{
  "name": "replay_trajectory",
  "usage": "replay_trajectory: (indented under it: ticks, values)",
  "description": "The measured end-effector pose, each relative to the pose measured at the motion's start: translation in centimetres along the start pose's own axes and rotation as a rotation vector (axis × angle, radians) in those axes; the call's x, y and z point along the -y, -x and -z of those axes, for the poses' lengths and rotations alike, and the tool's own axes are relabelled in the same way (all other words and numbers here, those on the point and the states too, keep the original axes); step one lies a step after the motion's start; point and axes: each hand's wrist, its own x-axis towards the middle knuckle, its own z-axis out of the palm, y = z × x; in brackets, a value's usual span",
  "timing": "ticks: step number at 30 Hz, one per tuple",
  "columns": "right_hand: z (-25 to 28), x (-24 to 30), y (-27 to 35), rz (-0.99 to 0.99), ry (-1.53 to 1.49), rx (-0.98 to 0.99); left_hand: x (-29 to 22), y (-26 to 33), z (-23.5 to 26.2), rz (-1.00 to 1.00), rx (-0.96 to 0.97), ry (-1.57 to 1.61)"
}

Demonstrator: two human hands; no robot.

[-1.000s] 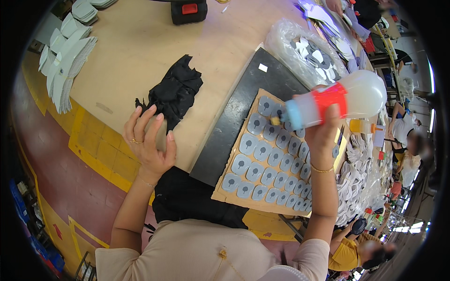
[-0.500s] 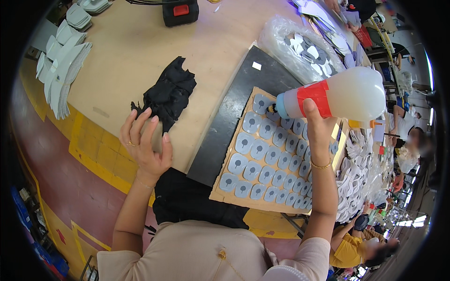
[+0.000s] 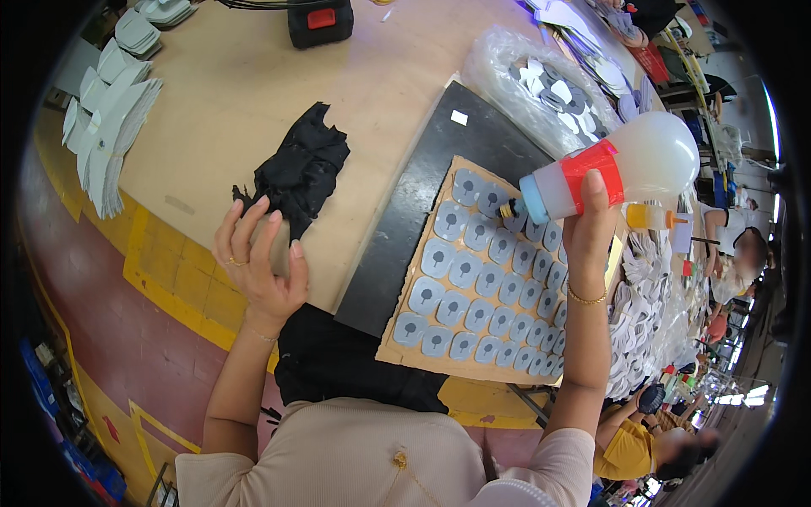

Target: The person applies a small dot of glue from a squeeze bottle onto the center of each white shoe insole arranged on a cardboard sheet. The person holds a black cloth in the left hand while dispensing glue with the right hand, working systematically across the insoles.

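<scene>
My right hand (image 3: 589,211) is wrapped round a translucent squeeze bottle (image 3: 657,156) with red tape and a light blue cap. The bottle lies almost sideways, its dark nozzle pointing left and a little down. Beneath the nozzle, a cardboard sheet (image 3: 397,353) carries rows of grey rounded-square pieces (image 3: 437,258), each with a dark round patch and short tail. Whether the nozzle touches a piece, I cannot tell. Fingers spread, my left hand (image 3: 266,266) is at the table's near edge, its fingertips beside a crumpled black cloth (image 3: 302,165). It holds nothing.
Under the cardboard lies a black board (image 3: 422,182). Behind it a clear plastic bag (image 3: 498,72) holds white and grey cut pieces. Stacked white pieces (image 3: 106,148) line the left edge; a black-and-red block (image 3: 321,21) sits far back. An orange bottle (image 3: 649,217) and other people are at right.
My right hand has carried the bottle a little to the right above the pieces, and its base has tipped up slightly. My left hand keeps its place beside the cloth.
</scene>
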Motion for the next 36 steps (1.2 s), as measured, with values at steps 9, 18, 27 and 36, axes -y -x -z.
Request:
replay_trajectory:
  ticks: [9,18,27,36]
  values:
    - [-1.6,1.0,1.1,0.068,0.306,0.000,0.0,0.1,0.0,0.007,0.006,-0.009]
    - [-2.2,0.5,0.5,0.080,0.297,0.023,0.0,0.0,0.1,0.007,0.012,-0.001]
    - [0.3,-0.8,0.0,-0.082,-0.143,0.056,0.0,0.0,0.0,0.006,0.015,-0.006]
    - [-0.1,0.7,1.2,0.058,0.281,-0.002,0.0,0.0,-0.1,0.002,0.009,0.006]
